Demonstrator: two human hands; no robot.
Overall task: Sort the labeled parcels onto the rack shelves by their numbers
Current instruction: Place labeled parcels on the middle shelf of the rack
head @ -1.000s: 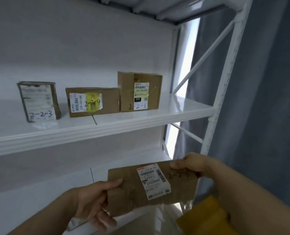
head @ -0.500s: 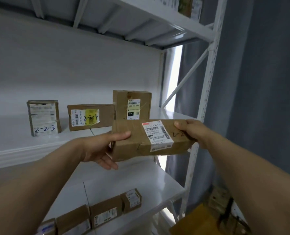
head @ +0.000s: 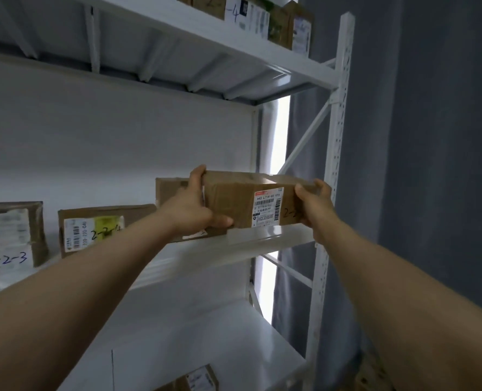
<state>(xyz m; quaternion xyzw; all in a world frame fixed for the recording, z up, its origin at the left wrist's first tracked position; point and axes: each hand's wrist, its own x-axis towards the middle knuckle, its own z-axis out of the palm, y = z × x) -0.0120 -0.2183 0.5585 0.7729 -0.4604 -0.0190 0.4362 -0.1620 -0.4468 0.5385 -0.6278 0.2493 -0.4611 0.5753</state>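
— Where is the parcel?

— The brown parcel [head: 234, 204] is at the right end of the middle shelf [head: 265, 239], label facing me, its underside at the shelf's front edge. I cannot tell whether it already bears on the shelf. My left hand [head: 196, 213] grips its left end, thumb low on the front face, fingers over the top. My right hand [head: 316, 206] clasps the right end and covers the last figure, so I read only "2-2".

— What's beside it?

— A taller box [head: 168, 193] just behind my left hand, then the box marked 2-2-4 [head: 104, 228] and the box marked 2-2-3 [head: 8, 235] toward the left end. The rack upright [head: 337, 136] stands near my right hand.

— Which step is this?

— Placing, I judge. Next I should slide it back from the front edge, beside the taller box, then let go with both hands.
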